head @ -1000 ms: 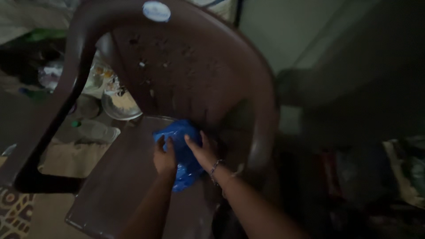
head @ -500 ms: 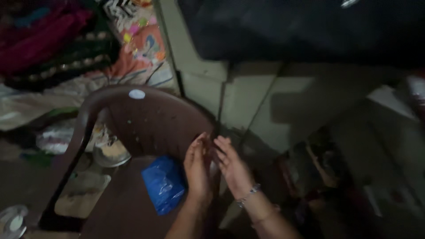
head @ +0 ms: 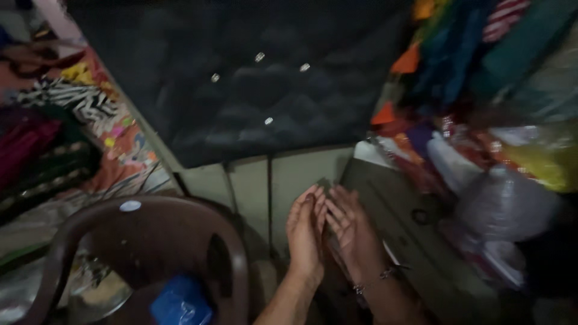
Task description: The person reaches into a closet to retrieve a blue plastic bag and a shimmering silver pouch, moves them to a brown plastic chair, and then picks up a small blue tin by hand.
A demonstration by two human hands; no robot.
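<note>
Pressing together, empty, left hand (head: 306,232) and right hand (head: 352,232) are raised; blue pouch (head: 180,301) left below-left on chair (head: 150,241) could be knocked off.

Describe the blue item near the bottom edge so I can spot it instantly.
Find the dark brown plastic chair at lower left. On its seat, just left of the left hand, lies a crumpled blue packet. It is the only bright blue thing on the chair.

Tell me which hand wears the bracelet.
The right hand: a thin bracelet circles its wrist, while the left hand beside it has a bare wrist.
</note>
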